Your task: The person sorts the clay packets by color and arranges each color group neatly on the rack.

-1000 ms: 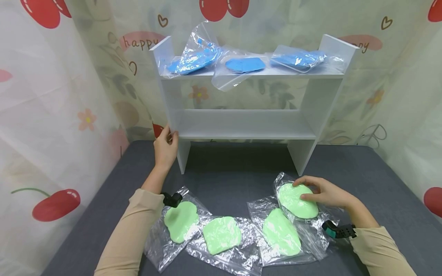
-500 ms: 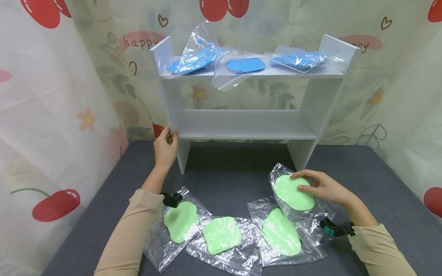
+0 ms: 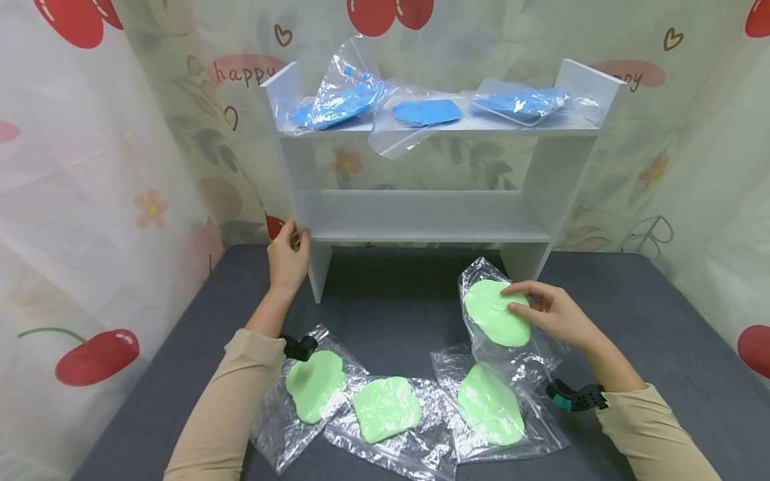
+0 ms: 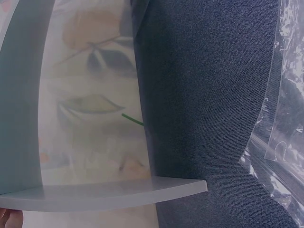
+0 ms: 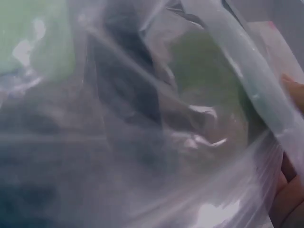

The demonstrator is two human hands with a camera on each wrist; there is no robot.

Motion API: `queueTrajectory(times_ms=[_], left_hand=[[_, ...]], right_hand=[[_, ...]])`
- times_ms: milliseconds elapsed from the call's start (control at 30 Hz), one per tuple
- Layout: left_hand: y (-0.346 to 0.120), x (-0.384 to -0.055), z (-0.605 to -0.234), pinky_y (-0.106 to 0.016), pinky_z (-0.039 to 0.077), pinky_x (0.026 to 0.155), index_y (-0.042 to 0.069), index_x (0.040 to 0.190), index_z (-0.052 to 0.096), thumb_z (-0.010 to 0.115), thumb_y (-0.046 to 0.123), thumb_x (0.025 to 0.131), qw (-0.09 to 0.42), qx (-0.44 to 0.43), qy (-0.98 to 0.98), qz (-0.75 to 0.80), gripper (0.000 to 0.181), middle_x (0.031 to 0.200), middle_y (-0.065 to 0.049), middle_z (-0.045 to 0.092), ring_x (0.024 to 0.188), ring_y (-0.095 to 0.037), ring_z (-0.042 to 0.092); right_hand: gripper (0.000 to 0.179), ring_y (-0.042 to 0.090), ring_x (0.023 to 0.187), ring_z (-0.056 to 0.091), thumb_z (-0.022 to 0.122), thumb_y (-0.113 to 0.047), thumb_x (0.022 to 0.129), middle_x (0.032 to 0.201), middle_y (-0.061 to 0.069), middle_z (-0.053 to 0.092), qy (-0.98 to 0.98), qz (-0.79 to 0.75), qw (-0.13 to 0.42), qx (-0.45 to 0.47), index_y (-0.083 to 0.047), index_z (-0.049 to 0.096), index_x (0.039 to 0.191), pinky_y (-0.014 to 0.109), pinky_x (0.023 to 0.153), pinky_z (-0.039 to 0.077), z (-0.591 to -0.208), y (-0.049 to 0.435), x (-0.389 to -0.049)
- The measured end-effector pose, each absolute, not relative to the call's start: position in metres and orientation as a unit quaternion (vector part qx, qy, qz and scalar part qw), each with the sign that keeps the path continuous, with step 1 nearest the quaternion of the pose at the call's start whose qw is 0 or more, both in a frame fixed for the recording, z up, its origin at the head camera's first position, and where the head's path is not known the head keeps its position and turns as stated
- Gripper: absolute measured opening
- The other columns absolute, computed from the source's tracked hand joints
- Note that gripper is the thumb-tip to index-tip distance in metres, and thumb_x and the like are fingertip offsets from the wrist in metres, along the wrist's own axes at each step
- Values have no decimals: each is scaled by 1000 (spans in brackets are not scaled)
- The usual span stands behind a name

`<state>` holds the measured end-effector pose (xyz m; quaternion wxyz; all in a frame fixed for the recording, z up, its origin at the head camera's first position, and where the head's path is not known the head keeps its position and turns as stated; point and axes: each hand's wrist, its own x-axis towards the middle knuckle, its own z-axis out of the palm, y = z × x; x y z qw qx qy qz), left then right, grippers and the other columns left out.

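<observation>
My right hand (image 3: 559, 314) pinches a clear zip bag with a flat, rounded green piece (image 3: 496, 312) inside, thumb and fingers on its right side. The bag is raised and tilted before the shelf's right leg; in the right wrist view its plastic (image 5: 128, 156) fills most of the picture. My left hand (image 3: 289, 260) holds the left side panel of a white two-tier shelf (image 3: 430, 217), thumb by the front edge. Only its fingertips (image 4: 12, 218) show in the left wrist view. Below the raised bag lies another bagged green piece (image 3: 490, 404).
Two more bagged green pieces lie at the front of the dark table (image 3: 391, 334), a lobed one (image 3: 315, 386) and a squarish one (image 3: 387, 409). On the top tier rest bagged blue pieces (image 3: 427, 112). A printed curtain (image 3: 180, 133) surrounds the table.
My right hand has raised the bagged green piece and moved it forward and left, away from the bag beneath. My left hand has stayed at the shelf's side.
</observation>
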<state>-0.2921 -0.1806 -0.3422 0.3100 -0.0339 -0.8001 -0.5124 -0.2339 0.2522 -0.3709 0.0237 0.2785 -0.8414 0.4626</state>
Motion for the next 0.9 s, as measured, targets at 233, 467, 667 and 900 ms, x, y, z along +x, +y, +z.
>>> queueTrajectory(times_ms=[233,467,667,900], left_hand=[[-181,-293,-342,-45,52,91,6,135,50,49,10,95,312,-35,-799,-514,40,126,-22,59,114,-35,59],[-181,-293,-342,-44,52,91,6,135,49,49,10,95,310,-32,-797,-517,40,126,-22,59,114,-35,59],[-180,-292,-342,-44,51,92,5,137,47,49,10,95,313,-34,-796,-518,42,127,-23,58,114,-36,59],[-180,-292,-342,-44,51,92,6,137,47,49,10,95,312,-34,-796,-517,43,128,-22,57,114,-36,58]], right_hand=[[26,9,46,35,60,-15,91,104,-23,56,-855,457,62,236,-7,62,116,28,45,35,-365,239,-231],[31,7,53,42,58,-14,92,108,-26,55,-844,480,61,230,-4,58,122,27,46,39,-362,230,-231],[40,8,43,32,57,-15,93,117,-25,51,-839,492,36,231,-5,51,131,27,44,40,-360,224,-230],[50,13,34,22,55,-10,94,142,12,38,-817,511,-14,266,-9,38,141,27,35,33,-358,217,-229]])
